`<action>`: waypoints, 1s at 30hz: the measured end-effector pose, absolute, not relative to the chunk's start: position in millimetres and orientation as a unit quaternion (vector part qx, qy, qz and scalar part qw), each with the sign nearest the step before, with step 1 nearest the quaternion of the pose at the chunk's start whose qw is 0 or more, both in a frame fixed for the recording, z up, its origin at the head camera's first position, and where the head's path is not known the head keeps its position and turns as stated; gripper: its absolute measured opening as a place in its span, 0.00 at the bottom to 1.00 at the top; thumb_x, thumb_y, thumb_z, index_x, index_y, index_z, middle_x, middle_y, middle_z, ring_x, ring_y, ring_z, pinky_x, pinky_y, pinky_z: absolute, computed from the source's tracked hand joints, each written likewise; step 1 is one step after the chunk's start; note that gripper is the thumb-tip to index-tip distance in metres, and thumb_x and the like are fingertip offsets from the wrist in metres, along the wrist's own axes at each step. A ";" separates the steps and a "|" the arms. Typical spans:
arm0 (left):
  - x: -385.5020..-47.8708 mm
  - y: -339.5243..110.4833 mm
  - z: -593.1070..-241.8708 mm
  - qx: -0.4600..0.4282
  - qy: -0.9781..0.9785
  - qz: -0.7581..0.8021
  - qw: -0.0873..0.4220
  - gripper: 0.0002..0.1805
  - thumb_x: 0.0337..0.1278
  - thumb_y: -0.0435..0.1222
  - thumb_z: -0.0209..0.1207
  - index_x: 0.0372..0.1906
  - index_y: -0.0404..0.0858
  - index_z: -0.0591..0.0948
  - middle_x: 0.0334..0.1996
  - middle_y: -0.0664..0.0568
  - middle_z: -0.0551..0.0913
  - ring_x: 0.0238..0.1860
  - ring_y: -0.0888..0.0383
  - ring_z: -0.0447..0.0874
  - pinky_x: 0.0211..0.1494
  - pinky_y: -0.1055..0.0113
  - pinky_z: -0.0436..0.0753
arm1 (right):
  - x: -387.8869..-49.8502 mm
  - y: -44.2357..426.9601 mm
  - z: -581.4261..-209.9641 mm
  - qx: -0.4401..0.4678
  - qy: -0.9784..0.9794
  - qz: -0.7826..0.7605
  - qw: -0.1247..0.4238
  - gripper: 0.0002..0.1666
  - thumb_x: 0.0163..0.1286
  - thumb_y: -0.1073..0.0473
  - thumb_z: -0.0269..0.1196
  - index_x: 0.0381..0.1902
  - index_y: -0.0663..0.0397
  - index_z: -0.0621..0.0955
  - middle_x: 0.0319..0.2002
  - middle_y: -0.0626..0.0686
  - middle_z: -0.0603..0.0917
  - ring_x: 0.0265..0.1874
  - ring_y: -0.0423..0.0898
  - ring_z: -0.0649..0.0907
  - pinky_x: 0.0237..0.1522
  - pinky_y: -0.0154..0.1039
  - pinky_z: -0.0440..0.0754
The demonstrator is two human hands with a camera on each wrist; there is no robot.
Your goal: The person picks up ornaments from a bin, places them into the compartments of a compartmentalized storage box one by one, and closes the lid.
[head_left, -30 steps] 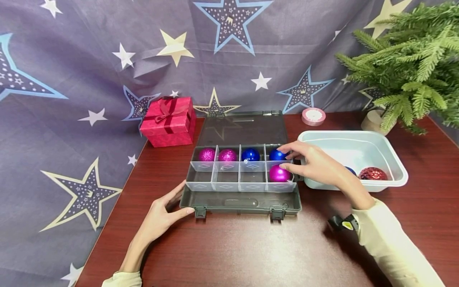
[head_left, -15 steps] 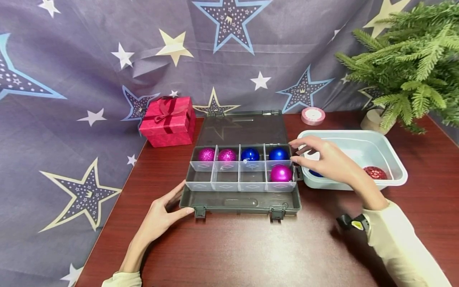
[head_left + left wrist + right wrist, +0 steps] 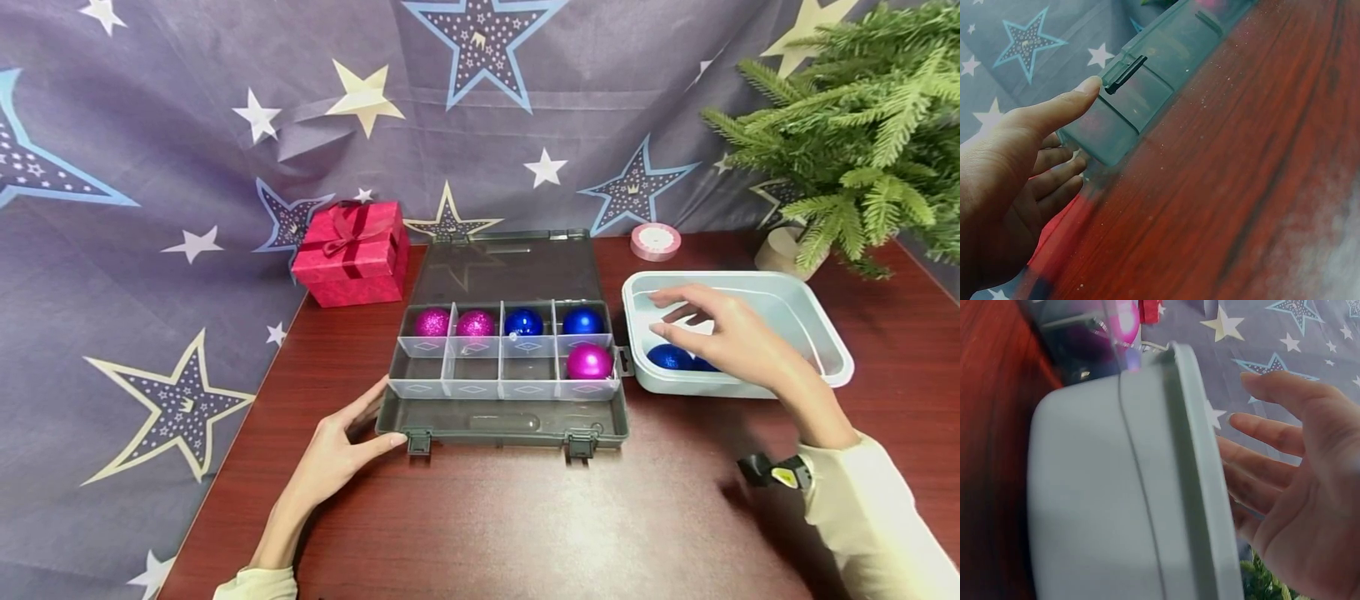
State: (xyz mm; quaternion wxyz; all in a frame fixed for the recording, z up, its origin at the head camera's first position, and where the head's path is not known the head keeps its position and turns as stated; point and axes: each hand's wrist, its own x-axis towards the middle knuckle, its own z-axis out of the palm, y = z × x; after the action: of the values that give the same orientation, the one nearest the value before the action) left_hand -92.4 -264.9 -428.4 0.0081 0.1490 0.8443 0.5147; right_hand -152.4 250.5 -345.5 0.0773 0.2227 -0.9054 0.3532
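My left hand [image 3: 337, 450] rests at the front left corner of a dark translucent compartment box [image 3: 450, 419], fingers along its side. In the left wrist view the thumb [image 3: 1075, 103] touches the box near a latch, with the fingers loosely extended. The box's lid stands open behind. Its back row holds two glittery pink balls [image 3: 476, 324], a shiny blue ball [image 3: 523, 323] and a matte blue ball [image 3: 582, 322]. A magenta ball [image 3: 589, 362] sits in the front right compartment. My right hand [image 3: 738, 337] hovers over a pale basin [image 3: 675, 385], holding nothing, above a glittery blue ball [image 3: 670, 357].
Another blue ball [image 3: 703, 364] is partly hidden under my right hand. A red gift box [image 3: 352, 254] stands at the back left. Behind the basin are a pink ribbon roll [image 3: 656, 242] and an artificial fir tree [image 3: 870, 142]. A starry cloth [image 3: 480, 142] hangs behind the table.
My right hand has let go of the matte blue ball in the back right compartment and moved right over the basin. My left hand has stayed at the box corner.
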 end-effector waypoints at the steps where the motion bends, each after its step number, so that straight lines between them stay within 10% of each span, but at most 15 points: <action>1: -92.3 -265.0 -428.5 0.149 0.844 0.516 0.008 0.44 0.56 0.37 0.76 0.77 0.45 0.70 0.64 0.49 0.81 0.65 0.51 0.79 0.64 0.76 0.74 | -152.0 252.6 -346.8 0.222 -0.907 0.351 0.078 0.22 0.71 0.60 0.70 0.62 0.56 0.83 0.54 0.57 0.86 0.45 0.42 0.85 0.46 0.26 0.77; 11: -92.4 -265.6 -430.2 0.152 0.841 0.519 0.006 0.44 0.56 0.36 0.76 0.77 0.44 0.70 0.63 0.49 0.82 0.65 0.51 0.80 0.64 0.76 0.73 | -148.0 268.1 -355.6 0.223 -0.910 0.340 0.077 0.21 0.71 0.60 0.70 0.59 0.58 0.83 0.51 0.57 0.87 0.42 0.30 0.83 0.44 0.23 0.77; 30: -92.5 -264.1 -429.0 0.155 0.837 0.525 0.005 0.44 0.55 0.35 0.77 0.77 0.40 0.70 0.63 0.48 0.82 0.64 0.50 0.80 0.65 0.75 0.74 | -153.7 281.7 -361.7 0.226 -0.926 0.302 -0.012 0.26 0.64 0.55 0.76 0.57 0.56 0.84 0.45 0.49 0.89 0.43 0.47 0.87 0.44 0.39 0.83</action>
State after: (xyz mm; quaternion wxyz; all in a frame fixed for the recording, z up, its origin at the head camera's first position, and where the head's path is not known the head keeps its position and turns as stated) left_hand -92.5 -264.1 -429.0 0.0046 0.1554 0.8368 0.5250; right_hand -153.7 281.7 -361.7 -0.0124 0.2259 -0.9260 0.3021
